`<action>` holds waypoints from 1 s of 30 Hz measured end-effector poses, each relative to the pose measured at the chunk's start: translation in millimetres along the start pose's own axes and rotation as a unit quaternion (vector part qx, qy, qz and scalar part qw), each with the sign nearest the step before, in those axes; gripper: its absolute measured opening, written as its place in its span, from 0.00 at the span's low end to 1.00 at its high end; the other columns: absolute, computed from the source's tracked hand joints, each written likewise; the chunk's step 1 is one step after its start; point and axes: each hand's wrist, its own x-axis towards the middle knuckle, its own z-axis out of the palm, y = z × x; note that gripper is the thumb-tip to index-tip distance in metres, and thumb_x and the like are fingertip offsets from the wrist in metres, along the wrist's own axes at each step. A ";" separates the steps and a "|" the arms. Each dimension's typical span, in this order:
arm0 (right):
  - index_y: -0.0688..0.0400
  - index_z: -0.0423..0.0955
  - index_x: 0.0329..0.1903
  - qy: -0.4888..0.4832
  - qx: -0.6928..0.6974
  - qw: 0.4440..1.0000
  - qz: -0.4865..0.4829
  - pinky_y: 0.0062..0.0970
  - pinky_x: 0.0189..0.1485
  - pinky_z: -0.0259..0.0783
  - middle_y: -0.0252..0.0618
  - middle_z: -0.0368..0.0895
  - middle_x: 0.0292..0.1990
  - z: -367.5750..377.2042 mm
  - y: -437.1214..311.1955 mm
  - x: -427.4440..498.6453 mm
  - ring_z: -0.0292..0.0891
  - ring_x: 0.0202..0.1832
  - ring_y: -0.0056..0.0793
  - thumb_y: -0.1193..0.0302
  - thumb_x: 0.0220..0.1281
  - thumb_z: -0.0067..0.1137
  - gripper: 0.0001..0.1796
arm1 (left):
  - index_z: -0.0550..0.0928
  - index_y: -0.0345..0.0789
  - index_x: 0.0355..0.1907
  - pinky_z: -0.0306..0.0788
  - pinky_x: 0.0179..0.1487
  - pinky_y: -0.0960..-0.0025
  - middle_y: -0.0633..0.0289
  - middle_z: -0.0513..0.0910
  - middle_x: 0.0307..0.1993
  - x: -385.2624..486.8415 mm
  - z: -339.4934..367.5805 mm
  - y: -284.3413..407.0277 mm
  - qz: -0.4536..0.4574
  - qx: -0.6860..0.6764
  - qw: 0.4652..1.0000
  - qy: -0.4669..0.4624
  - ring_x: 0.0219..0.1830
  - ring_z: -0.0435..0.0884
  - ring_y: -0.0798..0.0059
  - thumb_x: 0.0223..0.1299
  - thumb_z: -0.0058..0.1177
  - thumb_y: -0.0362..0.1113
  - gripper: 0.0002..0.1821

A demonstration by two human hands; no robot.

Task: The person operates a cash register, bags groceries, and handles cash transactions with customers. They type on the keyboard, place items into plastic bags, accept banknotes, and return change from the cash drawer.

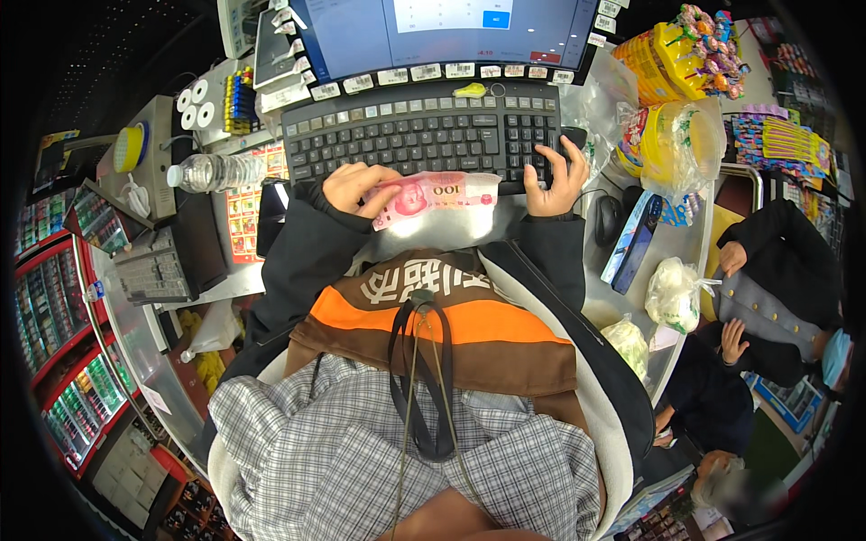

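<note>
A pink 100 banknote [440,198] is pinched at its left end by my left hand [362,191]; it lies over the near edge of a black keyboard [406,138]. Over the number pad, at the keyboard's right end, my right hand [556,177] is spread with bent fingers and holds nothing. Beyond the keys stands a lit monitor [453,34] with barcode labels along its frame. A yellow-green key fob [469,90] with a ring rests on the keyboard's far edge.
On the left are a plastic bottle [216,173] and a dark phone [272,216]. To the right sit a black mouse [608,220], a blue box [631,242], a tied plastic bag [673,295], and a tub of lollipops [659,64]. Two people are beyond the counter's right edge [683,338].
</note>
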 end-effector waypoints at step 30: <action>0.58 0.77 0.48 0.103 0.051 0.993 0.013 0.44 0.65 0.53 0.60 0.58 0.63 14.9 -18.3 -33.7 0.57 0.62 0.52 0.46 0.54 0.56 0.30 | 0.82 0.36 0.38 0.69 0.34 0.66 0.60 0.81 0.28 -10.5 -6.7 0.9 -0.001 -0.026 1.000 -0.001 0.27 0.77 0.63 0.54 0.59 0.33 0.08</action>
